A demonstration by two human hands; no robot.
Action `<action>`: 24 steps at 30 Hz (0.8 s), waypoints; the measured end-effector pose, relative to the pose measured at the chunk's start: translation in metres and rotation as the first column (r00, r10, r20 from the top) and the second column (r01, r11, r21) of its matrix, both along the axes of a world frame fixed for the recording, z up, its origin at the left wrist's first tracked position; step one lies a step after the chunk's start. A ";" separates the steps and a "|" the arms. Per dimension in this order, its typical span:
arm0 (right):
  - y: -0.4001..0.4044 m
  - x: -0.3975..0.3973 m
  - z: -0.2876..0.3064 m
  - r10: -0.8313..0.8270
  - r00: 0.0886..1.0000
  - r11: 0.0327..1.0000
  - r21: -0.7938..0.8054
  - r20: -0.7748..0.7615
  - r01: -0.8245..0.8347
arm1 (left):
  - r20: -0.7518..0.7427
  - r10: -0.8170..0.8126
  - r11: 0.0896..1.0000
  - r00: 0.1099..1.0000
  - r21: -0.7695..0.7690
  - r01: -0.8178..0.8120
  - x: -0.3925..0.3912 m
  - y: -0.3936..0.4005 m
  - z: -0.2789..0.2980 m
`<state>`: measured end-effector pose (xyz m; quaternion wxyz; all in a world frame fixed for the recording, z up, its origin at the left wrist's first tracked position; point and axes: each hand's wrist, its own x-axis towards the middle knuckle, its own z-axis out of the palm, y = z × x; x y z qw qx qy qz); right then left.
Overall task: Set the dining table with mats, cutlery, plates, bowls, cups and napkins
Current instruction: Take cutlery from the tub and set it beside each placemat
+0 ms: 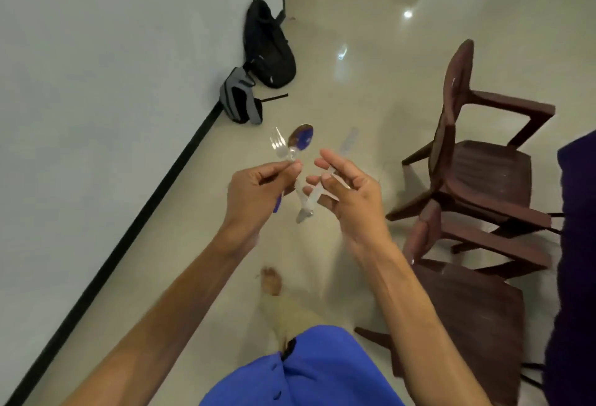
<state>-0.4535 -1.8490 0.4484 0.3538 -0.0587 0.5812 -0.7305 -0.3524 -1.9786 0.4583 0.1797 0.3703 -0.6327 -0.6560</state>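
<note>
Above a tiled floor, the left hand (258, 193) pinches a clear plastic fork (280, 147) and metal spoon (301, 141), heads pointing up and away. The right hand (348, 194) loosely holds a clear plastic knife (348, 141), its long axis slanting up and right; blurred.

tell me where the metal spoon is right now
In the head view the metal spoon is held up in the left hand, left of centre, its bowl beside a clear plastic fork in the same grip, above the floor.

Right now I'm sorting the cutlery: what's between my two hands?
Head view: only a metal utensil's handle hangs in the gap between left hand and right hand; below is bare floor.
</note>
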 end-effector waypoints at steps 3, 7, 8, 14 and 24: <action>-0.054 -0.050 0.002 -0.052 0.995 0.998 -0.036 0.082 0.055 | -0.007 -0.044 0.995 0.999 0.091 0.044 -0.044 -0.072 -0.003; -0.112 -0.114 0.012 -0.184 0.983 0.982 0.050 0.019 0.183 | -0.050 -0.137 0.941 0.989 0.305 0.146 -0.117 -0.150 0.003; -0.126 -0.131 0.013 -0.240 0.971 0.969 0.065 0.016 0.238 | -0.072 -0.151 0.916 0.986 0.365 0.167 -0.141 -0.167 0.004; -0.195 -0.242 -0.004 -0.492 0.861 0.866 0.172 0.128 0.469 | -0.106 -0.234 0.818 0.966 0.516 0.255 -0.307 -0.236 -0.016; -0.259 -0.450 0.021 -0.707 0.702 0.703 0.196 0.087 0.683 | -0.040 -0.547 0.715 0.836 0.497 0.492 -0.580 -0.286 -0.019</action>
